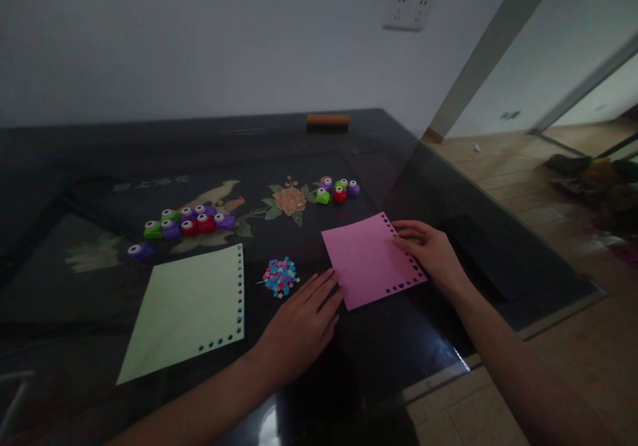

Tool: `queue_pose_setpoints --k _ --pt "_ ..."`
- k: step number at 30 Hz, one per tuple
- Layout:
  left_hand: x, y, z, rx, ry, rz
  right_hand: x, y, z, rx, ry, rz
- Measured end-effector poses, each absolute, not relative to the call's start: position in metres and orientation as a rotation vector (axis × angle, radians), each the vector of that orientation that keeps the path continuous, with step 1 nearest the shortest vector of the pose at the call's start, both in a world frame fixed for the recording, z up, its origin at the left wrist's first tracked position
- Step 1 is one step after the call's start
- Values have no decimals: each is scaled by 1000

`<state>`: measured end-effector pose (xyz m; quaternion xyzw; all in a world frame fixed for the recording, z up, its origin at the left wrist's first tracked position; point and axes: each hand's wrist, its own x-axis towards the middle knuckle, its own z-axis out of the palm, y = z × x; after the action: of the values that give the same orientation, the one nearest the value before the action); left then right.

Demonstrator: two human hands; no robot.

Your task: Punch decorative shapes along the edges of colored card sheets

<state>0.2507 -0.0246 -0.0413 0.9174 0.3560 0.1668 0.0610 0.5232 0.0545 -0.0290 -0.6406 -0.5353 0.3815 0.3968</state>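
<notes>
A pink paper sheet (369,260) with punched holes along its right and lower edges lies on the dark glass table (379,359). My right hand (431,253) rests on the sheet's right edge, fingers bent over it. My left hand (302,323) lies flat on the table, fingertips touching the sheet's left corner. A small heap of pink and blue punched bits (280,276) sits just left of the pink sheet. A pale green sheet (192,310) with holes along its right and lower edges lies further left.
Several small craft punches in green, purple and red stand in a group (187,223) at the middle left, and a smaller group (337,190) behind the pink sheet. An orange-brown block (327,120) lies at the table's far edge. The table's right edge drops to a wooden floor.
</notes>
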Motion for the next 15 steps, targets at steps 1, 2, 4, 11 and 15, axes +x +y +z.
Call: queue_pose_setpoints --k 1,2,4,11,15 --pt "251 -25 -41 2775 1076 505 525 55 -30 -1623 -1391 912" --pt "251 -25 -41 2776 1074 504 526 55 -31 -1628 -1432 845" --pt "251 -25 -41 2775 1075 497 529 56 -33 -1649 -1529 692" --pt "251 -24 -42 2777 1074 516 527 58 -34 -1711 -1787 402" --pt "251 -24 -41 2769 1078 505 525 58 -33 -1742 -1834 341"
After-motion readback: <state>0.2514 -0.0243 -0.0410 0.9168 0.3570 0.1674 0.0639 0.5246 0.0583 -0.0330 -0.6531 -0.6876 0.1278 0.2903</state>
